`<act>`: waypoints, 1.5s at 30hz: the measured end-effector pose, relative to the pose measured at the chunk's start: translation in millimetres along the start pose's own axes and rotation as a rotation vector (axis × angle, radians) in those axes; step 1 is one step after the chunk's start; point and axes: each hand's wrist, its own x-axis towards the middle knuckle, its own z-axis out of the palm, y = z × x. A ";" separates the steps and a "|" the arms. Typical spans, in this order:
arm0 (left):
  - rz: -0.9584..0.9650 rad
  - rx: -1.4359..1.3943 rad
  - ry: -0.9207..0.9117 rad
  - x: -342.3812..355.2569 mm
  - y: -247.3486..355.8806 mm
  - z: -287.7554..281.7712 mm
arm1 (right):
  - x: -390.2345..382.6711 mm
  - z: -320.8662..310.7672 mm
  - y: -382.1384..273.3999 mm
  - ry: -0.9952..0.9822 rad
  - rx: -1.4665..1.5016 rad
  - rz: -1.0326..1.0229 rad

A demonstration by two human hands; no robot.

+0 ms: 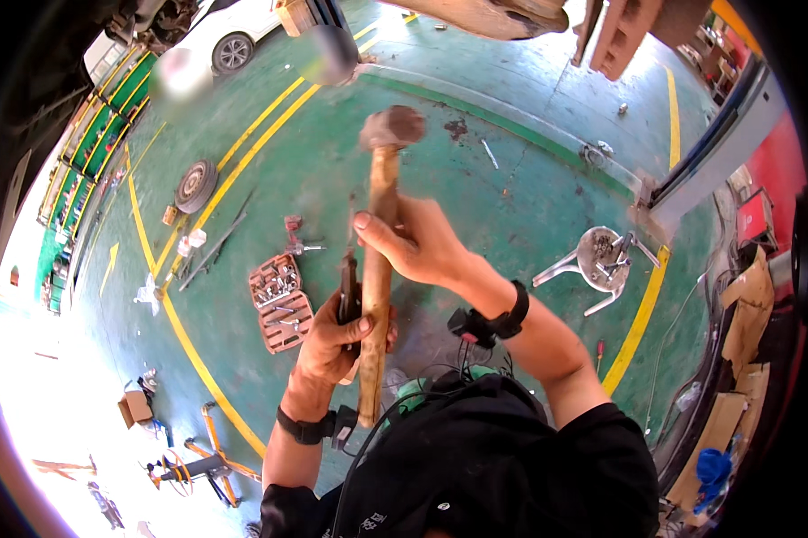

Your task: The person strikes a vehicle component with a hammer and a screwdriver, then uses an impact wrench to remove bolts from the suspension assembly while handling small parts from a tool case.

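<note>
My right hand (404,238) is closed around the upper wooden handle of a hammer (379,350), whose blurred metal head (392,127) points up at centre. Just below and left of it, my left hand (337,345) grips a slim dark metal tool (347,282), held upright alongside the handle; some left fingertips show behind the handle's right side, so whether they touch the wood is unclear. The exact kind of dark tool cannot be made out. Both forearms wear black straps with small devices.
An open socket case (287,327) and a wheel (197,186) lie left on the green floor. A stool holding metal parts (601,260), a lift post (699,152) and cardboard (744,305) are right. A yellow-legged stand (207,466) is lower left; vehicle parts (475,13) hang overhead.
</note>
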 end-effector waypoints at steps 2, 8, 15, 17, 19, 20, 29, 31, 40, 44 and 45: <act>0.028 0.046 -0.065 -16.5 -1.4 -10.7 | 12.2 -12.2 -7.7 -0.216 -0.333 0.034; -0.132 -0.364 0.162 -36.8 8.5 -16.3 | 63.3 -141.4 9.0 0.424 0.965 -0.218; -0.051 -1.045 0.740 -63.5 -84.3 -220.1 | 135.2 -160.2 -43.4 0.208 1.421 -0.565; 0.035 -1.041 0.714 -78.5 -92.0 -226.5 | 131.4 -195.3 -45.8 0.249 1.400 -0.569; 0.251 -1.043 0.748 -136.8 -95.4 -222.5 | 138.0 -207.9 -40.6 0.252 1.419 -0.534; 0.330 -1.092 0.777 -167.2 -100.9 -234.5 | 141.2 -213.0 -36.8 0.246 1.432 -0.510; 0.732 -1.079 0.994 -316.0 -154.1 -239.4 | 156.2 -241.5 64.2 0.160 1.443 -0.156; 0.661 -1.219 0.976 -327.8 -151.5 -237.0 | 146.7 -244.7 98.9 0.075 1.423 -0.039; 0.613 -1.779 0.987 -348.9 -162.7 -187.8 | -28.3 -16.2 252.8 0.191 1.217 0.979; 0.628 -1.724 1.125 -344.7 -170.2 -181.0 | -80.2 29.3 288.5 0.284 1.130 1.148; 0.595 -1.785 1.124 -345.0 -170.9 -188.6 | -88.2 37.8 295.5 0.324 1.084 1.212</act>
